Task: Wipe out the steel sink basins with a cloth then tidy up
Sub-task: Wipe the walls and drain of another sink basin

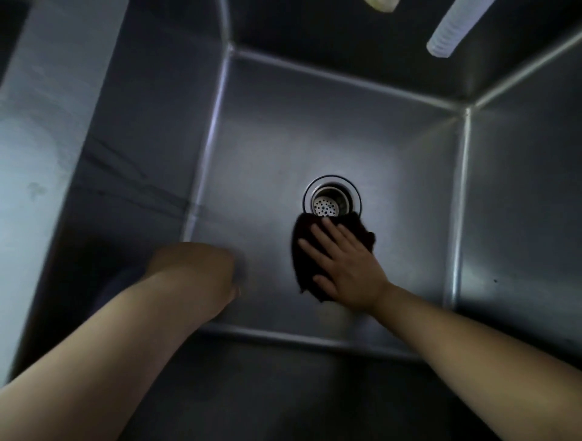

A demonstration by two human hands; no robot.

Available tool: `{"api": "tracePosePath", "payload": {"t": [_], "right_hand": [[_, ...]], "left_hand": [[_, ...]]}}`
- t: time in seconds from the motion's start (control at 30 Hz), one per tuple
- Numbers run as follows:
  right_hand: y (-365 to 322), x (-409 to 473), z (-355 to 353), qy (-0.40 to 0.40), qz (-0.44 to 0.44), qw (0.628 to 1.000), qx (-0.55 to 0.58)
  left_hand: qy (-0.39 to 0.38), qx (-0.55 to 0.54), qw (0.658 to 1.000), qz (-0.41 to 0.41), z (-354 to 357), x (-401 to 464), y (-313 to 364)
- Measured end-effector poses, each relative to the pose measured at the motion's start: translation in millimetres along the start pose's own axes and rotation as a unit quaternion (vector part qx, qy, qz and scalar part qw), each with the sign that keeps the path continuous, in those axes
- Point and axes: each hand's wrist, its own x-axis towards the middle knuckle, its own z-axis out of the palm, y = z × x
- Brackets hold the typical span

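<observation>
The right hand (345, 262) lay flat, fingers straight and slightly spread, pressing a dark cloth (304, 251) against the floor of the steel sink basin (267, 151). The cloth stuck out from under the palm toward the left hand and beyond the fingertips, where its far edge touched the near rim of the round drain strainer (330, 196). The strainer sat just past the right hand's fingertips, its perforated basket showing in the opening.

The left hand (201, 270) was bent down at the wrist, near the basin floor by the near left corner, well apart from the cloth. Only the back of the hand and wrist showed; its fingers were hidden, so I could not tell whether they were curled or held anything.

Far beyond the right hand, above the back wall, the end of a pale ribbed hose (447, 34) hung into view, with a blurred yellowish object (382, 3) to its left at the top edge.
</observation>
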Motion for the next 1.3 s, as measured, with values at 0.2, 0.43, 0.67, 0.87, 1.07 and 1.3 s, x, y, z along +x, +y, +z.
{"api": "tracePosePath", "payload": {"t": [0.2, 0.43, 0.67, 0.87, 1.07, 1.3], "right_hand": [[102, 5, -13, 0.017, 0.153, 0.988, 0.01], [140, 18, -17, 0.033, 0.313, 0.949, 0.024], [43, -78, -3, -0.042, 0.211, 0.977, -0.004], [19, -112, -11, -0.125, 0.038, 0.987, -0.095], [20, -100, -14, -0.117, 0.023, 0.99, -0.076], [-32, -14, -9, -0.047, -0.02, 0.999, -0.012]], "left_hand": [[0.02, 0.032, 0.999, -0.001, 1, 4, 2], [0.051, 0.04, 0.998, 0.004, 0, 1, 2], [0.041, 0.022, 0.999, -0.015, -3, 2, 0], [0.08, -0.028, 0.996, -0.012, -10, -14, 1], [0.287, 0.119, 0.945, 0.107, -10, -73, -24], [0.374, 0.121, 0.903, 0.171, 10, -98, -71]]}}
